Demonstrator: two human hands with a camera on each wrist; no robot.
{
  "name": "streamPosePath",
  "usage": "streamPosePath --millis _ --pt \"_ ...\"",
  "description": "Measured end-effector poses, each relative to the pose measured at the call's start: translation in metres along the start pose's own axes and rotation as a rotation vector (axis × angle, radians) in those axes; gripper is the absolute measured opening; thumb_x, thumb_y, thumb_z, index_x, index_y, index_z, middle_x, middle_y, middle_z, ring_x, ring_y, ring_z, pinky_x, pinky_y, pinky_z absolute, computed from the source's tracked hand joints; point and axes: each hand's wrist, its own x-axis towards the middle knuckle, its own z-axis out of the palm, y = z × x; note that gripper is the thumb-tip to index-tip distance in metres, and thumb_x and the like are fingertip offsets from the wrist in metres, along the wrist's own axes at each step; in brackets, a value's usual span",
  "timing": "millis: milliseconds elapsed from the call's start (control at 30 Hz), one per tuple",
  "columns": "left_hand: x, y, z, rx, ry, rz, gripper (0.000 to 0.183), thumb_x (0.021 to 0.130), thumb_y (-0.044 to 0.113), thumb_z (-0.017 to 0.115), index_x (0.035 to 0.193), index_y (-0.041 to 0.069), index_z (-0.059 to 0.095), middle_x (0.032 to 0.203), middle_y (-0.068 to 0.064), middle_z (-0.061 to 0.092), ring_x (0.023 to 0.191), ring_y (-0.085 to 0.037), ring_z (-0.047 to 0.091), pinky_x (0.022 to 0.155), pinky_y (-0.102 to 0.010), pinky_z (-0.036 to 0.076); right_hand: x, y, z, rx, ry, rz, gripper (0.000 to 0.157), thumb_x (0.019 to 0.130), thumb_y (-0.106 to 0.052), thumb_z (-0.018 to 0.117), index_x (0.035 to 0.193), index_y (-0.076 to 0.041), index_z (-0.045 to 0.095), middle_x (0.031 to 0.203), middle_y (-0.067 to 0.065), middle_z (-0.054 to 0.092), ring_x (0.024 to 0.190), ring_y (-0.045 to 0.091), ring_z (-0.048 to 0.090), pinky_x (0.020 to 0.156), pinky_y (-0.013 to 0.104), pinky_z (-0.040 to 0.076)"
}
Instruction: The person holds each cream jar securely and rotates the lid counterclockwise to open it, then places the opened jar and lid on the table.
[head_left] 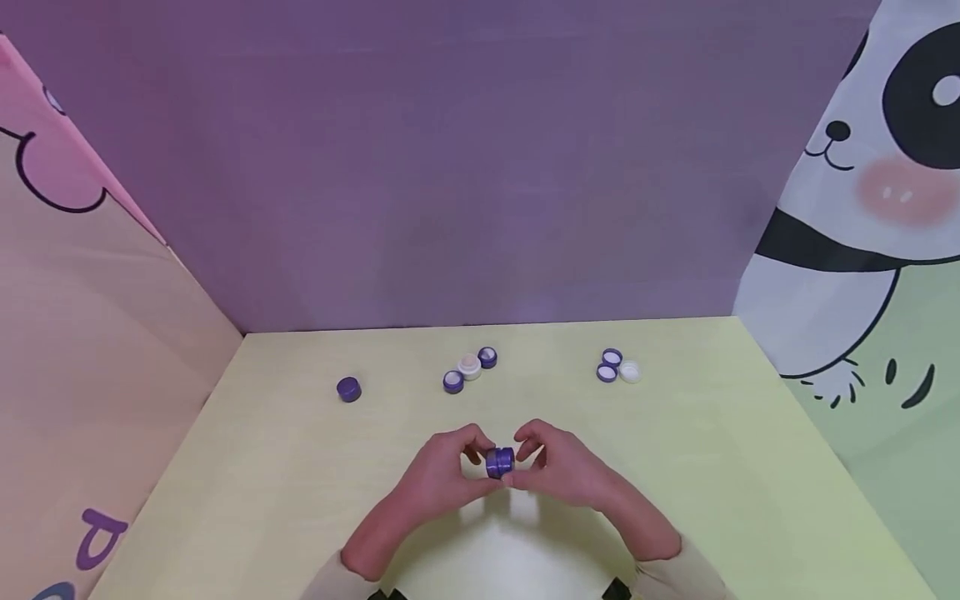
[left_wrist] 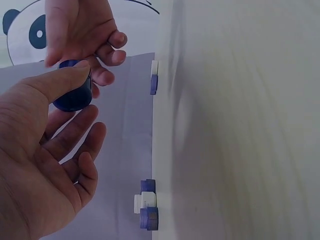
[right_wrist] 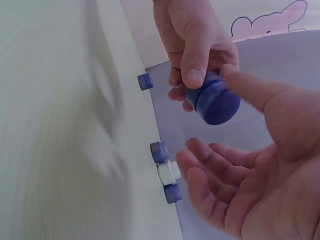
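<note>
A small purple jar (head_left: pixel 500 462) with its lid on is held above the table, lying sideways between both hands. My left hand (head_left: pixel 446 467) pinches it, with the thumb on the near side and the fingers on the far side. In the left wrist view the left thumb lies across the dark jar (left_wrist: pixel 74 92). My right hand (head_left: pixel 558 462) is at the lid end. Its thumb touches the jar (right_wrist: pixel 217 102) in the right wrist view, while its other fingers stand loosely bent and apart from it.
Another purple jar (head_left: pixel 348 389) stands alone at the left. At the back middle, a white jar (head_left: pixel 469 366) sits between two purple jars (head_left: pixel 453 382). Two upturned purple lids (head_left: pixel 612 357) and a white lid (head_left: pixel 630 372) lie back right. A purple wall (head_left: pixel 480 167) rises behind the table.
</note>
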Motion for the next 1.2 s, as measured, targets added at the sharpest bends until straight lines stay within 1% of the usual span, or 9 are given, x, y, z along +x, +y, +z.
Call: streamPosePath --millis 100,133,267,433,700,900,1033,1133,1200 --pt "0.000 0.003 0.000 0.005 0.008 -0.001 0.032 0.075 0.025 0.085 0.096 0.024 0.062 0.092 0.019 0.064 0.087 -0.014 0.061 0.071 -0.030 0.050 -0.002 -0.001 0.000 -0.022 0.020 0.019 0.035 0.094 -0.038 0.063 0.106 -0.005 0.060 0.091 0.003 0.062 0.072 0.017 0.056 0.060 0.031 0.047" --pt "-0.001 0.003 0.000 0.011 0.009 -0.005 0.032 0.075 0.025 0.085 0.096 0.024 0.062 0.092 0.019 0.064 0.087 -0.014 0.061 0.070 -0.029 0.049 -0.002 -0.002 0.001 -0.036 0.026 0.026 0.035 0.097 -0.041 0.058 0.102 -0.007 0.062 0.089 0.003 0.062 0.071 0.017 0.055 0.060 0.031 0.045" --pt "-0.003 0.004 0.000 0.021 0.004 -0.033 0.032 0.074 0.026 0.085 0.097 0.024 0.062 0.090 0.019 0.063 0.086 -0.015 0.061 0.069 -0.027 0.049 -0.004 -0.003 0.003 -0.091 0.025 0.069 0.047 0.101 -0.049 0.043 0.094 -0.009 0.066 0.082 0.003 0.063 0.073 0.016 0.054 0.064 0.033 0.044" --pt "-0.004 0.002 0.001 0.016 0.009 -0.040 0.032 0.075 0.026 0.085 0.097 0.023 0.063 0.091 0.018 0.064 0.087 -0.015 0.060 0.069 -0.027 0.049 -0.005 -0.004 0.004 -0.118 -0.011 0.127 0.056 0.101 -0.055 0.037 0.092 -0.010 0.069 0.081 0.002 0.065 0.076 0.017 0.057 0.067 0.037 0.046" --pt "-0.002 0.001 0.002 0.023 0.017 -0.016 0.032 0.074 0.025 0.086 0.095 0.025 0.062 0.090 0.019 0.064 0.086 -0.014 0.061 0.070 -0.027 0.049 -0.005 -0.005 0.005 -0.087 -0.018 0.106 0.049 0.100 -0.051 0.045 0.099 -0.009 0.071 0.082 0.002 0.066 0.077 0.017 0.057 0.066 0.037 0.046" --pt "-0.007 -0.001 0.004 0.017 -0.010 -0.022 0.031 0.075 0.027 0.085 0.096 0.026 0.062 0.089 0.021 0.064 0.087 -0.012 0.059 0.069 -0.027 0.048 -0.005 0.000 0.009 -0.083 -0.013 0.038 0.037 0.098 -0.045 0.053 0.090 -0.013 0.070 0.079 0.000 0.065 0.071 0.016 0.055 0.061 0.033 0.044" --pt "-0.008 0.000 0.001 0.027 0.009 -0.017 0.032 0.074 0.024 0.086 0.095 0.026 0.062 0.090 0.021 0.063 0.086 -0.013 0.060 0.070 -0.026 0.048 -0.003 0.000 0.010 -0.081 -0.008 -0.031 0.031 0.095 -0.045 0.058 0.088 -0.017 0.069 0.080 -0.004 0.064 0.073 0.014 0.055 0.061 0.031 0.044" --pt "-0.007 0.001 0.000 0.033 0.024 0.001 0.031 0.074 0.022 0.085 0.095 0.026 0.062 0.091 0.021 0.064 0.087 -0.014 0.060 0.069 -0.026 0.048 -0.003 -0.001 0.010 -0.070 0.016 -0.046 0.025 0.092 -0.043 0.064 0.090 -0.019 0.069 0.080 -0.005 0.063 0.070 0.015 0.054 0.058 0.030 0.044" --pt "-0.006 0.002 0.001 0.039 0.018 0.008 0.031 0.074 0.023 0.085 0.096 0.025 0.063 0.090 0.021 0.063 0.086 -0.014 0.060 0.069 -0.026 0.048 -0.004 -0.001 0.009 -0.066 0.026 -0.038 0.020 0.089 -0.040 0.069 0.091 -0.020 0.068 0.079 -0.005 0.063 0.067 0.015 0.054 0.056 0.030 0.044"
